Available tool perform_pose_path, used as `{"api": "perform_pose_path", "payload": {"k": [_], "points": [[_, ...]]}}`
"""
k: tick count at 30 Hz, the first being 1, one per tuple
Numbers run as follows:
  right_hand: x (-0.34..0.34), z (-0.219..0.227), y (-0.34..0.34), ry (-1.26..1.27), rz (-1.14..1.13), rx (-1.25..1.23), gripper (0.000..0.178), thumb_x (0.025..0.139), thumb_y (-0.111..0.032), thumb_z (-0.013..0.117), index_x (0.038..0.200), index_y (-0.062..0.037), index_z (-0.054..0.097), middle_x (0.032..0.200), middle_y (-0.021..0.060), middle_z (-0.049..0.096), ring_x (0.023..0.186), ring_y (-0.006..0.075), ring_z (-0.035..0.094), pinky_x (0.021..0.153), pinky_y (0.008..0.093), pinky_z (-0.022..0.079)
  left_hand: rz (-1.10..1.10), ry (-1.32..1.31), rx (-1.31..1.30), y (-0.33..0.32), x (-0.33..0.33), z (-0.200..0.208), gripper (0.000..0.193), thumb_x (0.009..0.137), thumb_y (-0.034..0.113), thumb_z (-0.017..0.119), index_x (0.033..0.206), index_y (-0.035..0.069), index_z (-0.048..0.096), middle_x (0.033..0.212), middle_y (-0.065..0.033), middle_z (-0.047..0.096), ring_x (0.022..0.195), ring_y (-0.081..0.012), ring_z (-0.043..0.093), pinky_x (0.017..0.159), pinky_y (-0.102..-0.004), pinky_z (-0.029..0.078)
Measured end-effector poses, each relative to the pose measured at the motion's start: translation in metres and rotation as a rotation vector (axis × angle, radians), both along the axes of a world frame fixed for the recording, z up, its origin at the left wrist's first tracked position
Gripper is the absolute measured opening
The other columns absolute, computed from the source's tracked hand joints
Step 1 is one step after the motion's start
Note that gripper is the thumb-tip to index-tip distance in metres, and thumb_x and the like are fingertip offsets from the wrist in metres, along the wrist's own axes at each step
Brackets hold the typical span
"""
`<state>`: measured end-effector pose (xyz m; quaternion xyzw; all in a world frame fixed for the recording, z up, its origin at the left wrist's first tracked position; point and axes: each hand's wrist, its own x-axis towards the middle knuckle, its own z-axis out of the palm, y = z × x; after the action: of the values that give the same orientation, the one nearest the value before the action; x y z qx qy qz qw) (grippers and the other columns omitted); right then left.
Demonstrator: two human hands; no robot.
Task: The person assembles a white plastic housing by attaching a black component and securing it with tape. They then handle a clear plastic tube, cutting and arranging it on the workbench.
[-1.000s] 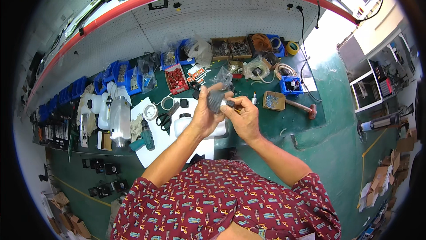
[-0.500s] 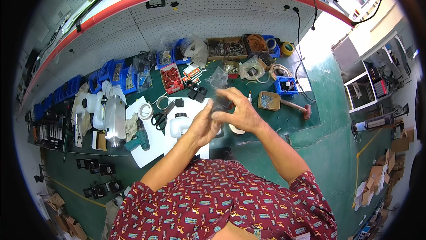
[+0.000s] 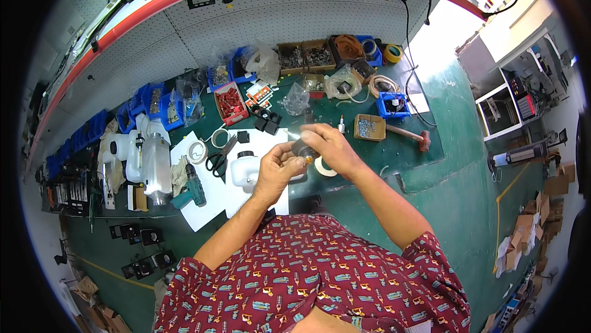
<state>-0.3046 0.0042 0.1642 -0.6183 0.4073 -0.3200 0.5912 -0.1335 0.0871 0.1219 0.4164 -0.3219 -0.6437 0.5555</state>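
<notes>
Above the bench's front edge, both hands meet around a small dark grey, roughly cylindrical part (image 3: 300,147) with a brass-coloured tip (image 3: 309,160). My left hand (image 3: 276,170) grips it from the left, its thumb by the tip. My right hand (image 3: 334,150) wraps its far side and top, fingers curled, so much of the part is hidden. Just left of the hands, a white plastic tank (image 3: 244,173) with a black cap lies on white paper. A roll of pale tape (image 3: 325,166) sits partly under my right hand.
Scissors (image 3: 217,162), a tape roll (image 3: 197,152) and a green cordless drill (image 3: 193,186) lie to the left. Black blocks (image 3: 267,121) and a red parts box (image 3: 231,104) stand beyond. A screw box (image 3: 369,128) and a mallet (image 3: 423,141) are at right.
My hands have closed in around the dark part, the right fingers folding over it. Its brass-coloured tip now shows between them. The view has shifted slightly.
</notes>
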Motion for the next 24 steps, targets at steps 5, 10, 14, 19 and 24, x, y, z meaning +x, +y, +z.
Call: {"api": "perform_pose_path", "payload": {"k": [5, 10, 14, 19, 24], "points": [[-0.007, -0.028, -0.005, 0.275, -0.027, -0.374, 0.038, 0.100, -0.034, 0.058, 0.096, 0.0039, 0.065, 0.090, 0.0221, 0.064, 0.088, 0.0346, 0.062, 0.075, 0.0442, 0.048, -0.049, -0.084, 0.084, -0.003, -0.013, -0.008, 0.052, 0.096, 0.013, 0.074, 0.136, -0.009, 0.049, 0.108, -0.0101, 0.068, 0.090, -0.0101, 0.065, 0.076, -0.0243, 0.056], [-0.018, -0.062, 0.006, 0.244, -0.094, -0.664, 0.028, 0.100, -0.019, 0.048, 0.090, 0.0027, 0.062, 0.093, 0.0207, 0.065, 0.086, 0.0380, 0.062, 0.074, 0.0460, 0.049, -0.091, -0.134, 0.047, -0.001, -0.025, -0.022, 0.050, 0.096, 0.010, 0.071, 0.135, -0.010, 0.049, 0.106, -0.0095, 0.068, 0.092, -0.0109, 0.064, 0.082, -0.0257, 0.054], [-0.024, -0.060, 0.016, 0.099, -0.187, -0.375, 0.030, 0.100, -0.020, 0.046, 0.090, 0.0023, 0.063, 0.091, 0.0191, 0.065, 0.082, 0.0352, 0.063, 0.074, 0.0426, 0.049, -0.108, -0.247, -0.017, -0.001, -0.033, -0.029, 0.040, 0.098, 0.008, 0.068, 0.132, -0.007, 0.053, 0.105, -0.0061, 0.066, 0.093, -0.0103, 0.064, 0.086, -0.0273, 0.057], [-0.040, -0.075, 0.022, 0.120, -0.249, -0.317, 0.030, 0.099, -0.019, 0.044, 0.092, 0.0027, 0.063, 0.086, 0.0179, 0.064, 0.080, 0.0335, 0.063, 0.074, 0.0408, 0.050, -0.143, -0.262, -0.001, -0.001, -0.049, -0.033, 0.037, 0.097, 0.005, 0.066, 0.130, -0.007, 0.054, 0.100, -0.0033, 0.063, 0.089, -0.0091, 0.062, 0.082, -0.0262, 0.055], [-0.062, -0.108, 0.033, 0.216, -0.268, -0.400, 0.025, 0.099, -0.016, 0.047, 0.092, 0.0012, 0.064, 0.089, 0.0187, 0.064, 0.083, 0.0356, 0.063, 0.076, 0.0427, 0.051, -0.240, -0.264, 0.077, 0.002, -0.067, -0.065, 0.038, 0.097, 0.005, 0.067, 0.130, -0.007, 0.054, 0.099, -0.0022, 0.062, 0.089, -0.0094, 0.060, 0.082, -0.0260, 0.054]]}}
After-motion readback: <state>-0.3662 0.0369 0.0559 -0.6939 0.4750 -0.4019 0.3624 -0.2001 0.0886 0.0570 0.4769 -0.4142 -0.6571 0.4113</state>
